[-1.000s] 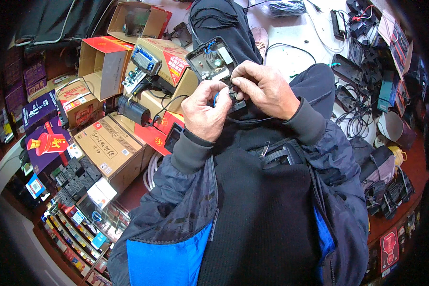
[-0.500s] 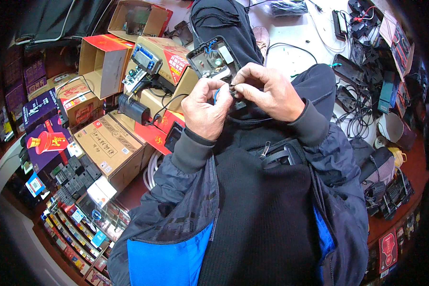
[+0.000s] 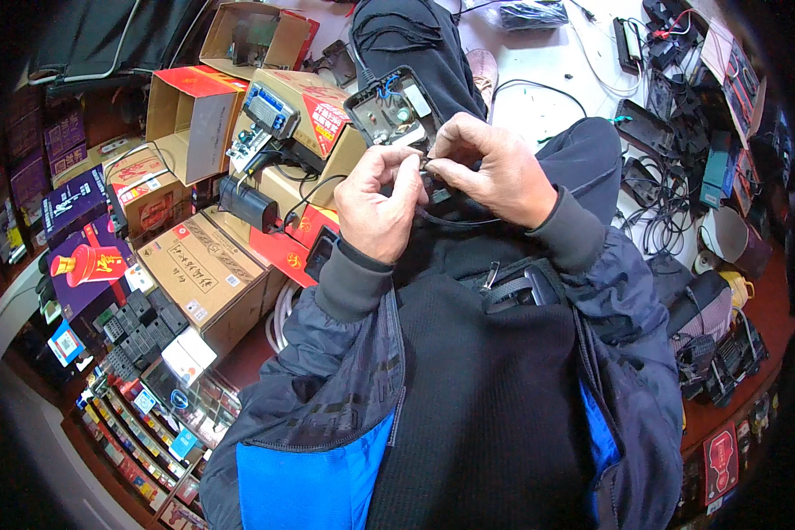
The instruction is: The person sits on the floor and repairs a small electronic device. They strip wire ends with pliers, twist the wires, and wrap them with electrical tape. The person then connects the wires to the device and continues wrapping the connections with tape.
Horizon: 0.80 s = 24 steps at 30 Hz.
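My left hand [image 3: 382,203] and my right hand [image 3: 496,172] meet over my lap with their fingertips almost touching. Thumb and index finger of each are pinched together. Between them shows a tiny dark piece, too small and too covered by fingers to name. Just beyond my fingertips, on my left leg, rests an opened black plastic housing [image 3: 424,91]. Inside it are a circuit board, a white block and several blue wires [image 3: 387,88]. A dark cable [image 3: 477,224] curves across my lap under my hands.
To the left are stacked cardboard boxes [image 3: 205,265], with bare circuit boards [image 3: 272,109] and a black adapter [image 3: 249,203] on them. Tangled black cables [image 3: 658,208] and plastic shells [image 3: 647,131] lie at the right. A wrapped black packet [image 3: 533,14] lies at the far side.
The blue bit that showed at my left fingertips is out of sight now. My left fingers have shifted slightly, and the dark cable below my hands shows more plainly.
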Available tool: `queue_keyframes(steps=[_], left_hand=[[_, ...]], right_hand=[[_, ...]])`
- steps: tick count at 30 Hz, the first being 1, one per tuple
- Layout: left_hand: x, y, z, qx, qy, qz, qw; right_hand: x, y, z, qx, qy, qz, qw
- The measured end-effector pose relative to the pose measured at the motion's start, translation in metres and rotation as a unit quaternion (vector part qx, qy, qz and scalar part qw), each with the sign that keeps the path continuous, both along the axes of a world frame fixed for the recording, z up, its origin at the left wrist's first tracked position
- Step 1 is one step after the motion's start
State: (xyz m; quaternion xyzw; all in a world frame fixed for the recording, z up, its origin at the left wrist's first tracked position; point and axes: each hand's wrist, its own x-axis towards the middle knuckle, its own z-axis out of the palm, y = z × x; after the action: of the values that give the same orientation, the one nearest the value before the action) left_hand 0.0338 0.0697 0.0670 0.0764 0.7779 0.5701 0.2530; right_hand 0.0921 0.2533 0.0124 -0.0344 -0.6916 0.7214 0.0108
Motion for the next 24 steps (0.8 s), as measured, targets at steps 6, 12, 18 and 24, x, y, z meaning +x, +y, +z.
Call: queue_keyframes(steps=[6,12,18,24], left_hand=[[0.006,-0.002,0.003,0.046,0.006,-0.023,0.999],[0.009,-0.005,-0.001,0.069,0.021,-0.035,0.997],[0.009,-0.006,-0.001,0.057,0.039,-0.039,0.997],[0.007,-0.008,-0.002,0.048,0.047,-0.052,0.996]], right_hand=[[-0.006,-0.012,-0.004,0.142,0.083,-0.032,0.986],[-0.013,-0.017,-0.007,0.197,0.156,-0.064,0.966],[-0.011,-0.017,-0.006,0.215,0.122,-0.060,0.967],[-0.010,-0.013,0.001,0.154,0.055,-0.043,0.986]])
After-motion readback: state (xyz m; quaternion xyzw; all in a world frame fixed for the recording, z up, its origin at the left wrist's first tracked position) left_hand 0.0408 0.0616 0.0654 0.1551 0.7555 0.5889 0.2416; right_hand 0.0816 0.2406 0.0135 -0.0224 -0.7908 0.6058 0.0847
